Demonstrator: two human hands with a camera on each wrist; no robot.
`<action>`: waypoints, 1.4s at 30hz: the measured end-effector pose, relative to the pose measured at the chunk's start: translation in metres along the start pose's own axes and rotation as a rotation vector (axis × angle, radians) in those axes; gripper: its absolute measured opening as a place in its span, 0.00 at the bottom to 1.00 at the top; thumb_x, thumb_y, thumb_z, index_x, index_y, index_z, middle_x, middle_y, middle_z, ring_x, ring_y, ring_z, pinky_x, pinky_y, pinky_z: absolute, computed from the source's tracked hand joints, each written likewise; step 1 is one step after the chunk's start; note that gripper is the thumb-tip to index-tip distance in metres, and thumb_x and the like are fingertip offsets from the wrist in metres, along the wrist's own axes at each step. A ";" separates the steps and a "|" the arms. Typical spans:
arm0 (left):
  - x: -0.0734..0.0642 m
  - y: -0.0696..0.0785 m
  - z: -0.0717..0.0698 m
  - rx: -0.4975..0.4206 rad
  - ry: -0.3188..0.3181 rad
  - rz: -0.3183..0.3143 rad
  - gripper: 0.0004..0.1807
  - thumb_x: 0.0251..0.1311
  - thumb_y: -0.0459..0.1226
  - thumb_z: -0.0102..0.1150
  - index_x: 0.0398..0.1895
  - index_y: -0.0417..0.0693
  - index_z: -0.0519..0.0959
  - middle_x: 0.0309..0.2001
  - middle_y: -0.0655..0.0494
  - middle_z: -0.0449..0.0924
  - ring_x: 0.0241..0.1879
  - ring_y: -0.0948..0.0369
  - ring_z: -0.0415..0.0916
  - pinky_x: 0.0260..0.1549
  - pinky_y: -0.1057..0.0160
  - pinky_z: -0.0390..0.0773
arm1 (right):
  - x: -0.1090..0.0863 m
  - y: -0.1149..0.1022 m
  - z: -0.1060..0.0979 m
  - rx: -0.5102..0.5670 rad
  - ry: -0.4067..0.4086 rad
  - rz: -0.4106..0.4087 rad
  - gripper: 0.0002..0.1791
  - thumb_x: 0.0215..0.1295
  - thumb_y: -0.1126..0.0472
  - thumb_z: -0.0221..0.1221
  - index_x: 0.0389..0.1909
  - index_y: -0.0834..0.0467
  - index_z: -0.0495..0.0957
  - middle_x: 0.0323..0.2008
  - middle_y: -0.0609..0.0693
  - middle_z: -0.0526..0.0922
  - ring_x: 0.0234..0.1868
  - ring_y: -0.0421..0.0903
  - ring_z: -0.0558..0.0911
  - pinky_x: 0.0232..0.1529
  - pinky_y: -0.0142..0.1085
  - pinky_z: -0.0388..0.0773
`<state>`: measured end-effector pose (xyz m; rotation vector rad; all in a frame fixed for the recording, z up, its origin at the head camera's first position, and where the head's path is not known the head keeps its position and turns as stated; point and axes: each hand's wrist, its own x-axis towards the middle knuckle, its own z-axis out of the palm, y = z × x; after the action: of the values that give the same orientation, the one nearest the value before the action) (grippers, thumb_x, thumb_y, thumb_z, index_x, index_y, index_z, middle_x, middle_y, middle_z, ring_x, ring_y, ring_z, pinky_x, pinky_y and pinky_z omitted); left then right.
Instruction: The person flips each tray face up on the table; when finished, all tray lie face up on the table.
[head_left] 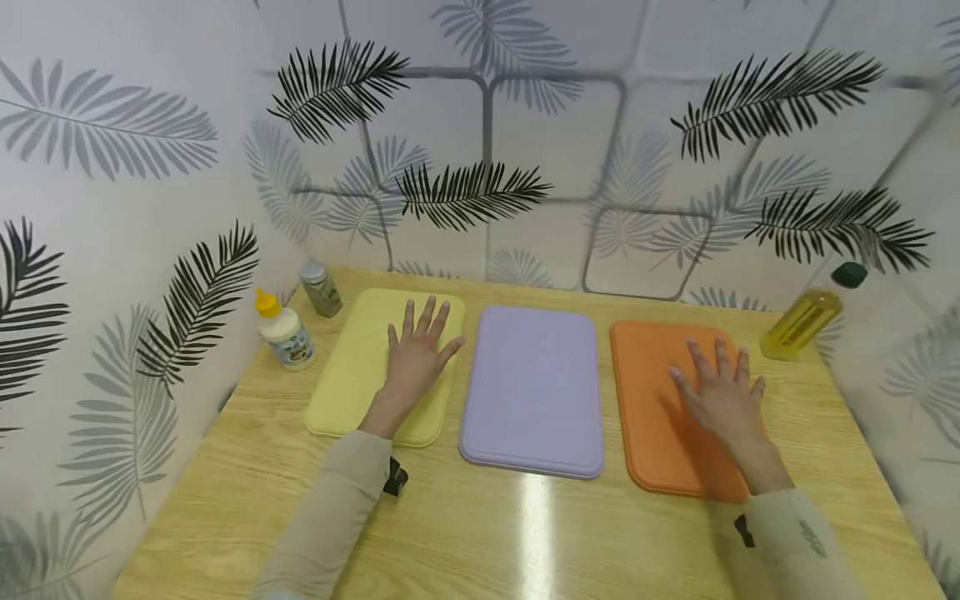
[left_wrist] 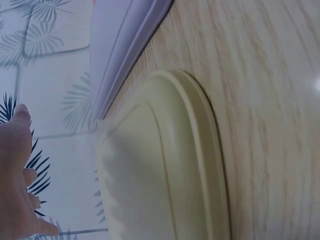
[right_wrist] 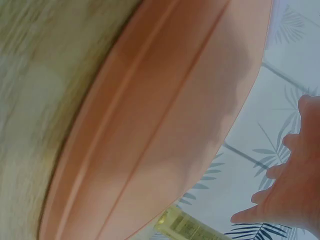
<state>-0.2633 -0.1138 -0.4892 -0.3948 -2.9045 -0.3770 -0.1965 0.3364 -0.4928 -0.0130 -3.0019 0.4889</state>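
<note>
Three rectangular boards with rounded corners lie side by side on the table. Over the yellow board [head_left: 348, 367] my left hand [head_left: 416, 358] is spread, fingers straight and holding nothing. The lilac board [head_left: 532, 392] lies in the middle, with neither hand on it. On the right, my right hand [head_left: 723, 400] hovers above the orange board [head_left: 652, 417], fingers spread, its shadow falling on the surface. In the left wrist view, the yellow board [left_wrist: 145, 165] shows a raised rim. The right wrist view shows the orange board [right_wrist: 165, 120] beneath the hand [right_wrist: 295, 185].
A white bottle with a yellow cap [head_left: 288, 337] and a small jar with a grey lid [head_left: 321, 289] stand at the back left. At the back right is a bottle of yellow liquid [head_left: 806, 321]. A leaf-patterned wall borders the wooden table [head_left: 465, 533].
</note>
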 end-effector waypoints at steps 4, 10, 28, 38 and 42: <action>0.004 0.011 0.005 0.000 -0.007 0.019 0.38 0.70 0.60 0.37 0.77 0.54 0.48 0.77 0.50 0.41 0.74 0.42 0.33 0.61 0.28 0.50 | -0.002 0.008 -0.001 0.005 0.002 0.012 0.39 0.73 0.35 0.36 0.77 0.51 0.45 0.75 0.65 0.35 0.69 0.76 0.34 0.55 0.79 0.34; 0.009 0.036 0.010 -0.007 -0.008 0.046 0.38 0.70 0.59 0.38 0.77 0.53 0.50 0.76 0.49 0.45 0.74 0.43 0.35 0.62 0.29 0.52 | -0.006 0.022 -0.001 0.016 -0.013 0.038 0.40 0.72 0.34 0.35 0.77 0.52 0.44 0.74 0.67 0.34 0.68 0.77 0.33 0.54 0.80 0.34; 0.027 0.107 0.019 -0.098 -0.027 0.073 0.36 0.70 0.60 0.36 0.76 0.54 0.52 0.75 0.51 0.48 0.74 0.44 0.42 0.65 0.35 0.55 | -0.015 0.046 0.005 0.050 -0.038 0.074 0.40 0.73 0.35 0.35 0.77 0.54 0.42 0.73 0.71 0.37 0.68 0.79 0.35 0.52 0.80 0.36; 0.042 0.136 0.030 -0.143 -0.054 0.086 0.36 0.71 0.58 0.37 0.76 0.54 0.52 0.76 0.52 0.48 0.74 0.46 0.44 0.66 0.39 0.57 | -0.015 0.050 0.006 0.055 -0.049 0.080 0.40 0.74 0.35 0.34 0.77 0.54 0.39 0.72 0.71 0.36 0.67 0.80 0.37 0.51 0.81 0.38; 0.045 0.152 0.035 -0.172 -0.069 0.100 0.35 0.71 0.58 0.37 0.76 0.54 0.52 0.76 0.52 0.48 0.74 0.46 0.44 0.65 0.40 0.59 | -0.016 0.053 0.006 0.051 -0.060 0.088 0.41 0.73 0.35 0.33 0.77 0.54 0.39 0.72 0.72 0.37 0.66 0.80 0.37 0.51 0.81 0.39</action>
<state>-0.2680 0.0479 -0.4786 -0.5878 -2.9129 -0.6116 -0.1817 0.3841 -0.5170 -0.1287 -3.0565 0.5840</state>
